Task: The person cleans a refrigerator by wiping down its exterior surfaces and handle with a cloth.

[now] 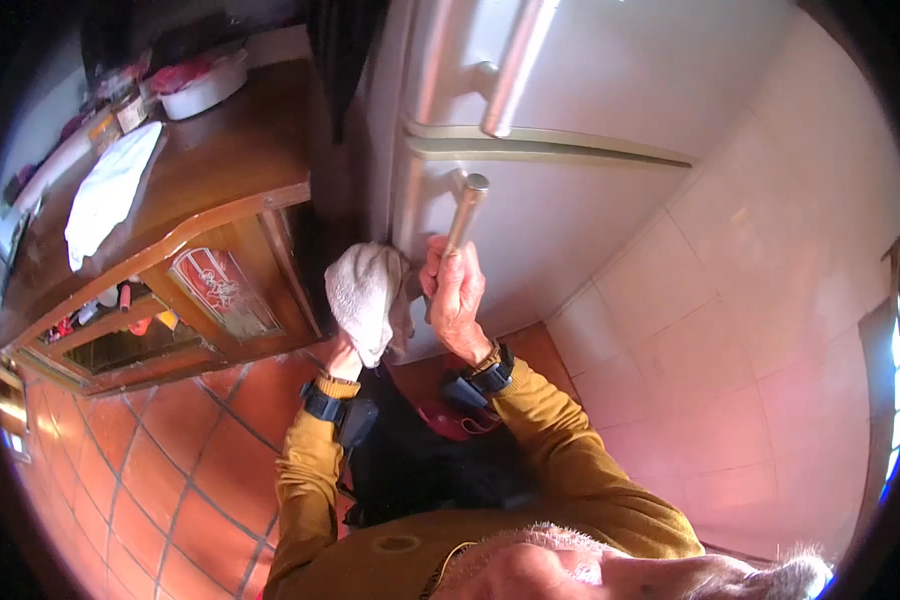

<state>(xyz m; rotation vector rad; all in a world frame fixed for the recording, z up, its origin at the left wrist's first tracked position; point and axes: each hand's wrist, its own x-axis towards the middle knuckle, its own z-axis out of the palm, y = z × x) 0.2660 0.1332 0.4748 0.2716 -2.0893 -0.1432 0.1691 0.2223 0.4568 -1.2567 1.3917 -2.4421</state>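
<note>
My right hand (456,300) is closed around the lower part of the metal handle (468,205) on the fridge's lower door (560,220). A greyish-white cloth (362,293) covers my left hand (343,362), so its fingers are hidden and only the skin near the wrist shows. The cloth bunches around that hand and hangs down on its right side, close to the side edge of the fridge. Above, the upper door (630,70) carries a second metal handle (518,70).
To the left stands a wooden cabinet (220,170) with a white cloth (113,195), a white tub (205,88) and jars on top. Red floor tiles (180,450) lie below it. A pale tiled wall (690,360) runs along the right.
</note>
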